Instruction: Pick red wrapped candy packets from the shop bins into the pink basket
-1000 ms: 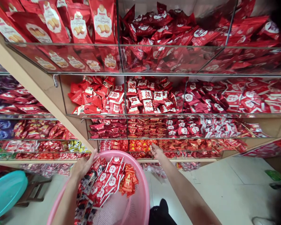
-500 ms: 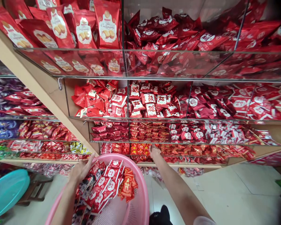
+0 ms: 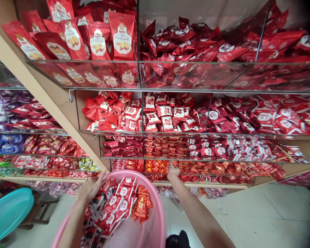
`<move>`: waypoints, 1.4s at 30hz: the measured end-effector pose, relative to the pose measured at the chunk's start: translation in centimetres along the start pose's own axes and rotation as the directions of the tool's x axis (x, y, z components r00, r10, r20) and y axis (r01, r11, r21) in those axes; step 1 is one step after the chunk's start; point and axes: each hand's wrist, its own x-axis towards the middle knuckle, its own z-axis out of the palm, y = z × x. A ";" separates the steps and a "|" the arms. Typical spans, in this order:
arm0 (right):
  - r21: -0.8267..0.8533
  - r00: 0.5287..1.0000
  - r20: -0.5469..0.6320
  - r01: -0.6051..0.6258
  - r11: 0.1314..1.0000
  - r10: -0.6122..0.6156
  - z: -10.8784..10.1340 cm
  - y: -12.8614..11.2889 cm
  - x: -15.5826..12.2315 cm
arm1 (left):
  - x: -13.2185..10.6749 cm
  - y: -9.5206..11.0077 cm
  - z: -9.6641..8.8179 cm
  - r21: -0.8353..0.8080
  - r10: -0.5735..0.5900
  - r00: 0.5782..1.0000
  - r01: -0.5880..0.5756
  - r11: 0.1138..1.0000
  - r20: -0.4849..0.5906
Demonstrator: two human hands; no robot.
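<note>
The red-gold sweets point(image 3: 154, 167) lie just left of the right hand point(image 3: 173, 170), the nearer one — whether it pinches any cannot be told — while the left hand point(image 3: 90, 187) grips the pink basket point(image 3: 159, 206).

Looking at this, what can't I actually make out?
In the head view:
Right hand: too small and blurred to tell whether it holds anything.
Pink basket: near side cut off by the bottom edge.
Teal basin: left side cut off by the left edge.
</note>
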 end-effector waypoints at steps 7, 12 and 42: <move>0.013 0.970 0.169 -0.179 0.984 0.174 -6.7 -0.6 -8.0 | -0.3 2.4 -0.4 -0.015 0.005 1.000 -0.005 1.000 0.014; -0.092 0.870 0.481 -0.069 0.993 0.105 -8.2 -5.3 -13.5 | -0.5 4.1 -0.5 -0.016 0.059 0.998 -0.059 0.998 0.020; 0.011 0.826 0.285 -0.510 0.860 0.487 0.8 1.4 -3.1 | -0.5 0.4 0.0 0.008 0.044 0.999 -0.044 0.999 0.022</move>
